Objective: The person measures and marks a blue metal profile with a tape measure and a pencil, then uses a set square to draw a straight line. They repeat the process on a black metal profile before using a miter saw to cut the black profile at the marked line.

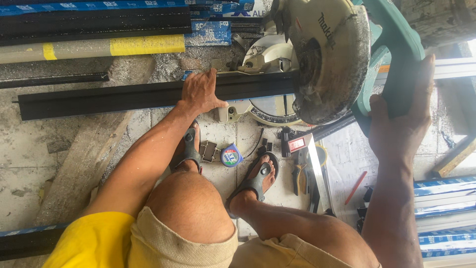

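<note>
The left hand (201, 92) lies flat, fingers pressed together, on the long black bar (124, 97), pinning it across the saw's base. The right hand (399, 116) is wrapped around the green handle (391, 64) of the chop saw (325, 59), whose blade guard looks raised above the bar, though the blade edge is hard to see. This appears to be the moment of lining up a cut. A round blue tape measure (231, 156) sits between the sandalled feet. Blue-wrapped white lengths (446, 208) are stacked at right; a grey pipe with yellow bands (99, 48) lies beyond.
</note>
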